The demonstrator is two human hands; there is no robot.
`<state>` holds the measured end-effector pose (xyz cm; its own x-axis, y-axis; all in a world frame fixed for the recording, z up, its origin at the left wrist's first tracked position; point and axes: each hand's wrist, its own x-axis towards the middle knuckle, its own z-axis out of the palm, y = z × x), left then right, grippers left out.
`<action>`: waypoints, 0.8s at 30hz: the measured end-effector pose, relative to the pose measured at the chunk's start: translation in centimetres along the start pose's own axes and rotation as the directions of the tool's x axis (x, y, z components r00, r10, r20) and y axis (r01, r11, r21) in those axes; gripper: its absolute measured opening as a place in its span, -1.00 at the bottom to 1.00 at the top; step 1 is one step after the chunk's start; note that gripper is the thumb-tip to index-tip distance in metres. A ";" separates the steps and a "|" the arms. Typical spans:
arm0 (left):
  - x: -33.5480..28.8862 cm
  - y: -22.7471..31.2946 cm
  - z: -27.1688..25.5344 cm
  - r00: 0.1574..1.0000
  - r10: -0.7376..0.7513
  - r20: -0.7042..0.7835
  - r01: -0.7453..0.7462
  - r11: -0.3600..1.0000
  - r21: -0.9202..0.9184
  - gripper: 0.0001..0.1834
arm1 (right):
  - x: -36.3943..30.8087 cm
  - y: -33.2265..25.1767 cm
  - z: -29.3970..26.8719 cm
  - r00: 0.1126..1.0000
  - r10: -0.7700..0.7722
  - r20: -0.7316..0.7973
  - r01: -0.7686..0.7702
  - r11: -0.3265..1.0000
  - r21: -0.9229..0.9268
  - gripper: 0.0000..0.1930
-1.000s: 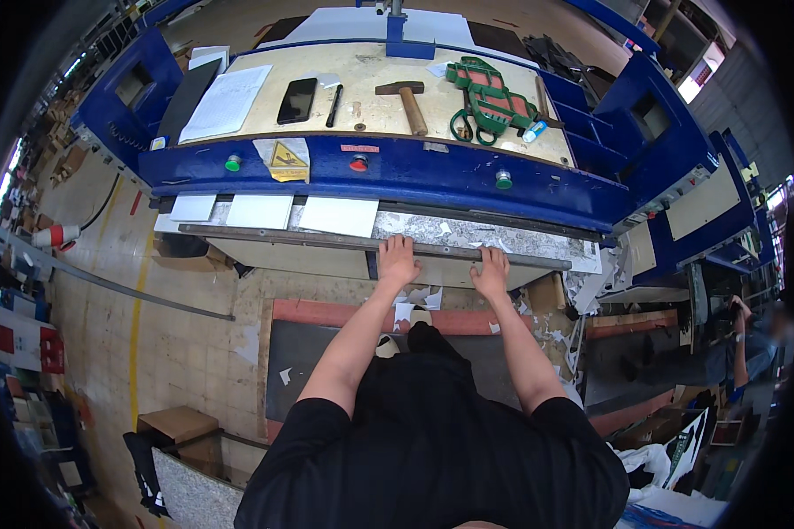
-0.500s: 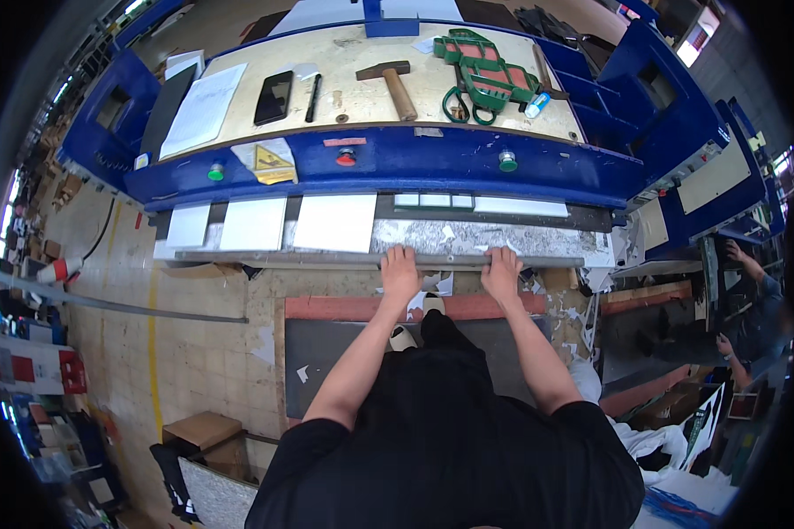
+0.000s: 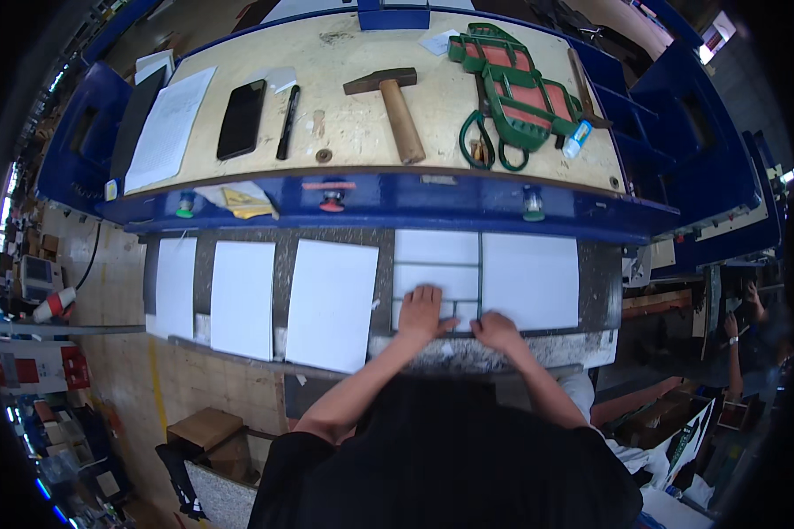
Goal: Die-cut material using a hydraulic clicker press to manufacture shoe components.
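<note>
A flat dark-green frame with dividers lies on the dark board, white sheet showing in its compartments. Over its near part rests my left hand, fingers stretched forward and thumb apart. My right hand is at the frame's near edge, beside the long divider; its fingers are curled on that edge. A white sheet lies directly right of the frame. Left of it are three separate white sheets in a row on the board.
Behind the board runs a blue machine beam with push buttons. On the pale top above it are a hammer, phone, black marker, scissors and green-red shaped pieces. Another person's arm shows at right.
The board with the sheets and frame has come out from under the blue beam toward me. My hands have left its front bar and are now at the green frame.
</note>
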<state>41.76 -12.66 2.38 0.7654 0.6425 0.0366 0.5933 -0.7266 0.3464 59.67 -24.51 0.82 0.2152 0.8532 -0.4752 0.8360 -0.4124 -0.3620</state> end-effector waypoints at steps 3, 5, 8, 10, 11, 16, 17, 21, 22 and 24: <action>-1.0 0.9 0.5 1.000 0.009 0.030 -0.009 1.000 0.019 -0.15 | -1.5 -0.5 1.2 0.998 0.034 0.053 -0.034 0.999 -0.002 -0.49; -1.1 1.5 -0.1 0.997 -0.041 0.072 0.037 0.997 0.064 -0.14 | -1.8 -0.8 1.1 1.000 0.000 0.019 0.000 1.000 0.012 -0.57; -1.0 1.5 0.7 0.990 -0.080 0.114 0.072 0.995 0.071 -0.16 | -2.0 -0.7 1.7 0.995 -0.061 -0.077 0.059 0.998 -0.035 -0.53; -0.3 1.5 0.7 0.981 -0.111 0.158 0.104 0.993 0.049 -0.14 | -2.0 -0.1 1.7 0.992 -0.086 -0.094 0.082 0.995 -0.049 -0.55; 0.2 1.5 0.6 0.962 -0.136 0.238 0.132 0.991 0.036 -0.13 | -2.1 -0.1 1.7 0.989 -0.111 -0.103 0.105 0.993 -0.058 -0.56; 0.0 1.9 0.3 0.890 -0.198 0.411 0.193 0.980 0.053 -0.09 | -4.3 -0.2 2.1 0.975 -0.171 -0.141 0.163 0.984 -0.066 -0.61; -0.2 1.7 0.4 0.910 -0.170 0.379 0.169 0.985 0.034 -0.08 | -5.0 -0.7 2.1 0.972 -0.160 -0.170 0.169 0.985 0.040 -0.62; -0.8 0.8 0.7 0.948 -0.099 0.302 0.095 0.995 0.027 -0.05 | -5.2 -4.3 0.3 0.994 -0.035 -0.106 0.057 0.977 0.207 -0.62; 0.2 0.5 0.6 0.957 -0.087 0.276 0.082 0.996 0.031 -0.05 | -4.5 -4.7 -0.7 0.993 -0.036 -0.108 0.058 0.977 0.203 -0.62; 0.3 0.8 0.3 0.977 -0.060 0.206 0.049 0.997 0.058 -0.07 | -3.0 -5.1 -2.9 0.976 0.006 -0.217 0.071 0.935 0.347 -0.60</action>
<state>42.56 -13.13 2.38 0.7630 0.6213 -0.1782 0.6439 -0.7069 0.2927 56.16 -24.06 6.41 0.3246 0.8996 -0.2920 0.6217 -0.4356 -0.6509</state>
